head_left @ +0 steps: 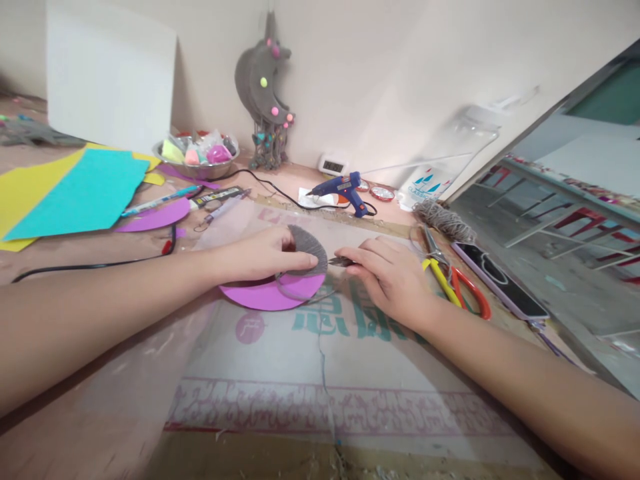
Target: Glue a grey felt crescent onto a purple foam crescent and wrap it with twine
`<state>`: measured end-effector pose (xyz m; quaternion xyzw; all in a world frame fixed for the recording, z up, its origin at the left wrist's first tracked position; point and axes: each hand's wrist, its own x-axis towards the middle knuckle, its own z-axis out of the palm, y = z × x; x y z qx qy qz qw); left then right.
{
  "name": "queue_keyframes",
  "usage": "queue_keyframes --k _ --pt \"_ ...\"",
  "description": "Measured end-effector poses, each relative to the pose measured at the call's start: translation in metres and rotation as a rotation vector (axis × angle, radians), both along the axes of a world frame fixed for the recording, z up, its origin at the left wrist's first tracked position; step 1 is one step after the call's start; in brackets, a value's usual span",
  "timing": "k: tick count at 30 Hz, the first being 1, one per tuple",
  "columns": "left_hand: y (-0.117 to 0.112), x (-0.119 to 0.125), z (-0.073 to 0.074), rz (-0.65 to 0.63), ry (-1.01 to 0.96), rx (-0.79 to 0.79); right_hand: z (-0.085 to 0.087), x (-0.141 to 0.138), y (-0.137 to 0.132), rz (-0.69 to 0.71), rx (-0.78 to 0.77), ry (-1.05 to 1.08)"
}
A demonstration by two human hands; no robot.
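Note:
My left hand (273, 253) pinches a purple crescent-shaped card (270, 295), with the thumb lying on a part closely wound in grey yarn (315, 247). A loose strand of that yarn trails over the purple surface toward the right. Just right of the wound edge, my right hand (387, 277) is closed around a small dark pointed tool (341, 261). Its tip points left, close to the yarn; most of the tool is hidden in my fingers, so its kind does not show. Under both hands lies a printed plastic sheet (250, 363).
A blue glue gun (345, 190) stands at the back near a bowl of coloured clay (200, 157). Scissors with an orange handle (470, 293), a phone (500, 280) and a grey yarn skein (445, 222) lie right. Coloured sheets (85, 193) are left. A decorated grey moon (263, 87) hangs behind.

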<state>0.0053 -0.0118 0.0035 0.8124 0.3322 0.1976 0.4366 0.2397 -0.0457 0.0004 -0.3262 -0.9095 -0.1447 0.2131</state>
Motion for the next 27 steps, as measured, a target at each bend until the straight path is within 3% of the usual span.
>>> queue_keyframes --k 27 --pt "0.0014 -0.0017 -0.0004 -0.049 0.013 -0.026 0.0004 -0.0025 0.0007 0.021 -0.019 -0.042"
